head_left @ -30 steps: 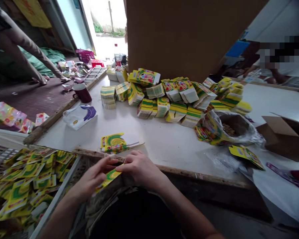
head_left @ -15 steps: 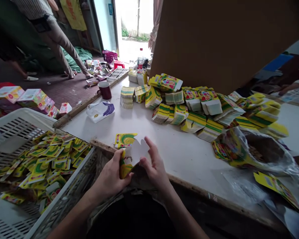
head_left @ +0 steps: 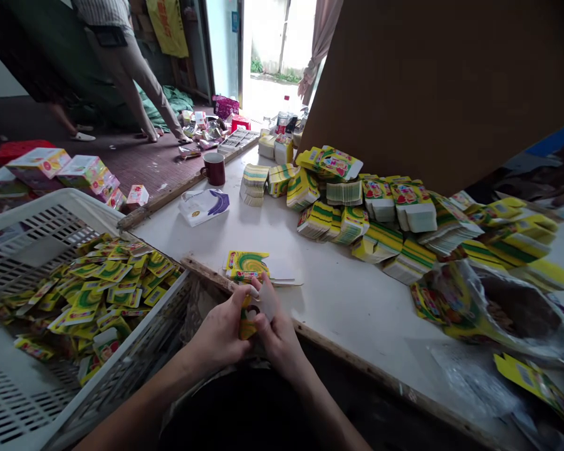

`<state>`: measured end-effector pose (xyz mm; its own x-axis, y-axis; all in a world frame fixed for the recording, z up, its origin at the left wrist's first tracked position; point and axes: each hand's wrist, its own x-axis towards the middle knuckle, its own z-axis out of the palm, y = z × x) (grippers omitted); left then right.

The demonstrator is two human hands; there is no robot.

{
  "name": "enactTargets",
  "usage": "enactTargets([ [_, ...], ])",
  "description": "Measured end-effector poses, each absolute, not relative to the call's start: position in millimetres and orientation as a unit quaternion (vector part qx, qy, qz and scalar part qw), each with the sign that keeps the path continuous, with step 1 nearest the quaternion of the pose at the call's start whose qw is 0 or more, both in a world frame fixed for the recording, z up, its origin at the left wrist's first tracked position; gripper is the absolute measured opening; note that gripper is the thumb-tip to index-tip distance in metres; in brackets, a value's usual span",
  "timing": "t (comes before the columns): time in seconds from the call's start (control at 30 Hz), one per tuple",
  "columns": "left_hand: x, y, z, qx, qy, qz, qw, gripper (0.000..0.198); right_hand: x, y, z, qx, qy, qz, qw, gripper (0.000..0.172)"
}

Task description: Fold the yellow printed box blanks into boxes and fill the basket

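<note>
A small yellow paperboard box (head_left: 247, 324) with a cut-out window is between my hands, just over the table's front edge. My left hand (head_left: 219, 332) is closed around its left side. On the right, my right hand (head_left: 282, 344) has its thumb and fingers on a white inner flap (head_left: 267, 300). Part of the box is hidden behind my fingers. Right beyond my fingertips lie flat yellow-green printed cartons (head_left: 247, 262), with white sheets sticking out on their right.
At left, a white plastic crate (head_left: 82, 200) holds many small yellow cartons. Bundled flat cartons (head_left: 378, 241) line the table's back. A maroon mug (head_left: 214, 169) and a white-purple packet (head_left: 204, 207) stand back left; an open plastic bag (head_left: 455, 300) lies right. Another person (head_left: 126, 69) stands beyond.
My hands have come closer together, and the white flaps that stood spread apart are now pressed in between my fingers. The view has swung slightly left.
</note>
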<state>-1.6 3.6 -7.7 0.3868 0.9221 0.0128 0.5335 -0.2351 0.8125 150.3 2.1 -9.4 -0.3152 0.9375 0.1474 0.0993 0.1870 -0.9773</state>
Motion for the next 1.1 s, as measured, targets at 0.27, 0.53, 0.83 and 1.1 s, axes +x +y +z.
enactTargets([
  [0.27, -1.9, 4.2, -19.2, 0.739, 0.515, 0.309, 0.305, 0.070, 163.5, 9.1, -20.9, -0.419, -0.730, 0.371, 0.391, 0.058],
  [0.53, -18.9, 7.7, 0.1, 0.744, 0.528, 0.286, 0.293, 0.048, 186.9, 14.8, -12.6, -0.380, -0.791, 0.368, 0.309, 0.048],
  [0.83, -18.2, 8.6, -0.3, 0.740, 0.541, 0.282, 0.284, 0.050, 187.5, 25.5, 4.4, -0.383, -0.756, 0.422, 0.322, 0.015],
  [1.1, -24.6, 16.8, 7.5, 0.435, 0.504, 0.607, 0.433, 0.044, 178.5, 28.5, -18.9, -0.409, -0.651, 0.448, 0.456, 0.062],
])
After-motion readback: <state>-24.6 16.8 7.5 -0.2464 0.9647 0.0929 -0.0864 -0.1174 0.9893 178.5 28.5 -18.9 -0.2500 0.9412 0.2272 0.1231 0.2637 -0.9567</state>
